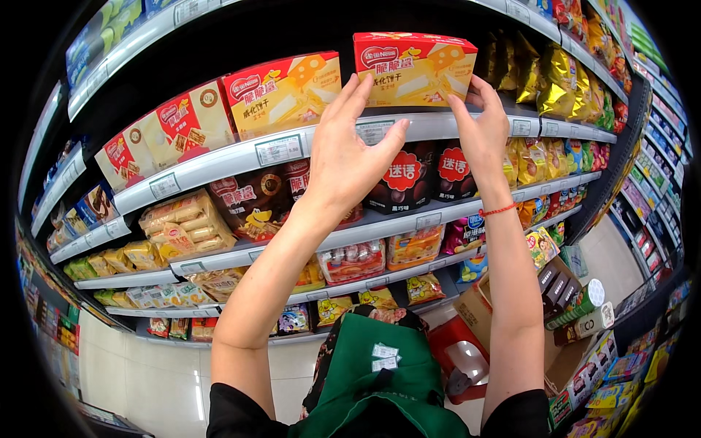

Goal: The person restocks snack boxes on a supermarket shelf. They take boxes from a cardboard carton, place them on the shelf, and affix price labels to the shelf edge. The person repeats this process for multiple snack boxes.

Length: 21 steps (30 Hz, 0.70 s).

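A red and yellow Nestlé wafer box (413, 68) stands at the front of an upper shelf, between my two hands. My left hand (353, 139) has its fingertips at the box's lower left corner, with the thumb stretched out away from it. At the lower right corner, the thumb and fingers of my right hand (479, 123) take hold of the box's end. A matching wafer box (282, 93) is just to the left, separated by a narrow gap. Further left are cream and red wafer boxes (181, 123).
Gold foil snack bags (564, 82) stand right of the boxes. The shelf's price rail (285, 150) runs below my hands. Lower shelves hold dark chocolate-flavour packs (402, 180) and wrapped cakes (186, 222). An open cardboard carton (564, 356) and a red container (460, 350) are at lower right.
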### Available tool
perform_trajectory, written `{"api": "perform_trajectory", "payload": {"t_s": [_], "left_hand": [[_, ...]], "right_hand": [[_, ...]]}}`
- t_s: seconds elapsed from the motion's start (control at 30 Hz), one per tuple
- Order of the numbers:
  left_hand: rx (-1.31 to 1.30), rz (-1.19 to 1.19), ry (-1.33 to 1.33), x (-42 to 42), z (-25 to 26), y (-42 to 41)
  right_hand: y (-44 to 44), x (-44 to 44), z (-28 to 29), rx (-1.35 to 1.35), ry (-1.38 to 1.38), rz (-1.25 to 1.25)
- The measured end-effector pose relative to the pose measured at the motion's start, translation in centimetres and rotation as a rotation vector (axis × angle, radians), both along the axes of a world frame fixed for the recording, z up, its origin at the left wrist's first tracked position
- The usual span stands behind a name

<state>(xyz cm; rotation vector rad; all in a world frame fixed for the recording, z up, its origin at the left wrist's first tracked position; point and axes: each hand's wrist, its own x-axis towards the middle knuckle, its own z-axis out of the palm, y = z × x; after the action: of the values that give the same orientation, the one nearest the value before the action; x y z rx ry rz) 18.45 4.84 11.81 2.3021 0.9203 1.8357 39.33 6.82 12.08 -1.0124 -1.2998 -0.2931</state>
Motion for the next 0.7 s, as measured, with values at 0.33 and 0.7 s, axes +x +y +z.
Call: {"api": "perform_trajectory", "payload": {"t_s": [0.33,0.7], "left_hand": [[-0.02,0.121,0.078,0.5,0.4,0.2],[-0.056,0.165,0.119,0.8,0.5,1.1]], "right_hand": [[2.3,0.4,0.1,-0.088,-0.051,-0.019],[3.3,0.4,0.3,-0.155,-0.088,-0.073]]}}
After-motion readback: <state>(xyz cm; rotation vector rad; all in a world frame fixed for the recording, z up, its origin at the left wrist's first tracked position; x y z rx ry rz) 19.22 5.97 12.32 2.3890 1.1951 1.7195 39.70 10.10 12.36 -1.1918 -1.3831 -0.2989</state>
